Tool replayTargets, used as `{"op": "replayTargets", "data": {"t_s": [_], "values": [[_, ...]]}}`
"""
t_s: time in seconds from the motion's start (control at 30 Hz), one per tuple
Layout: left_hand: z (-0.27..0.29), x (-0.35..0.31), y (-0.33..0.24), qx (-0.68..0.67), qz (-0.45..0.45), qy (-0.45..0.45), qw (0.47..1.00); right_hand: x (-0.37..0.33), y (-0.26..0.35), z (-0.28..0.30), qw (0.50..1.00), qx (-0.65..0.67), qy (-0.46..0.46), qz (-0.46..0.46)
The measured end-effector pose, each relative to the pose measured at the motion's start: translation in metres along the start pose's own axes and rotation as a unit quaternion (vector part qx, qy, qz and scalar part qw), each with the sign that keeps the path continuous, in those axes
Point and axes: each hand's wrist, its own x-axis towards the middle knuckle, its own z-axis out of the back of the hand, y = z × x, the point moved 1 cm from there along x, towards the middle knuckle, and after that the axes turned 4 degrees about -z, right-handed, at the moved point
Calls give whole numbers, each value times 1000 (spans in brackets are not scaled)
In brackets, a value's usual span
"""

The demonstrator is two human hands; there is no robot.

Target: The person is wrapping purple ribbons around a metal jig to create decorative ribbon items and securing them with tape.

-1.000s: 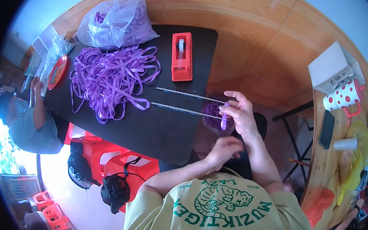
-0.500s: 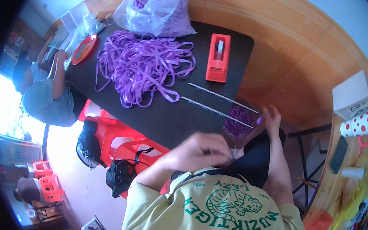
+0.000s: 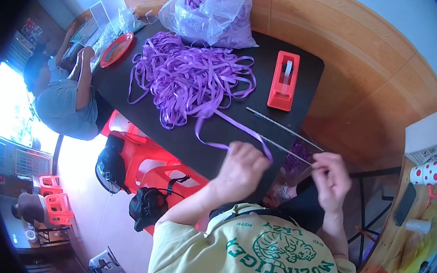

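A purple ribbon (image 3: 235,122) runs from the tangled heap of purple ribbons (image 3: 182,76) to my left hand (image 3: 241,174), which is closed on it above the table's near edge. My right hand (image 3: 333,180) has its fingers curled and pinched beside the outer ends of two thin sticks; what it holds, if anything, is hidden. The far stick (image 3: 286,129) and the near stick (image 3: 287,150) lie side by side and stick out past the table edge. Below their ends, a clump of purple ribbon (image 3: 296,159) shows partly behind my hand.
On the dark table (image 3: 211,162) stand a red tape dispenser (image 3: 284,82), a clear bag of ribbons (image 3: 213,19) and a red plate (image 3: 117,49). Red stools (image 3: 146,164) adjoin the near side. A person (image 3: 68,105) sits at left. A wooden counter (image 3: 379,254) holds a dotted mug (image 3: 428,173).
My left hand has moved out over the table edge and now holds a ribbon drawn from the heap. My right hand has curled its fingers and come nearer me. The whole view has shifted slightly.
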Motion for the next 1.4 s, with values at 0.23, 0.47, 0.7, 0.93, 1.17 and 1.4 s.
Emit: {"op": "replayTargets", "data": {"t_s": [0.23, 0.47, 0.7, 0.93, 1.17, 1.4], "values": [[-8, 1, -25, -210, 56, 23, 976, -4, 17, -42, 968, 34, 207, -138], [15, 3, 0, -454, 138, 120, 872, -16, 6, 39, 979, 135, 86, -127], [-17, 19, -41, -598, 310, 177, 717, -28, -15, 68, 987, 49, 25, -154], [-46, 22, -62, -482, 212, 264, 808, -30, -14, 85, 986, 110, -39, -118], [-95, 23, -81, -675, 321, 223, 625, -20, -2, 90, 991, 51, -73, -104], [-116, 30, -88, -712, 380, 160, 568, -27, -16, 105, 975, 92, -123, -160]]}}
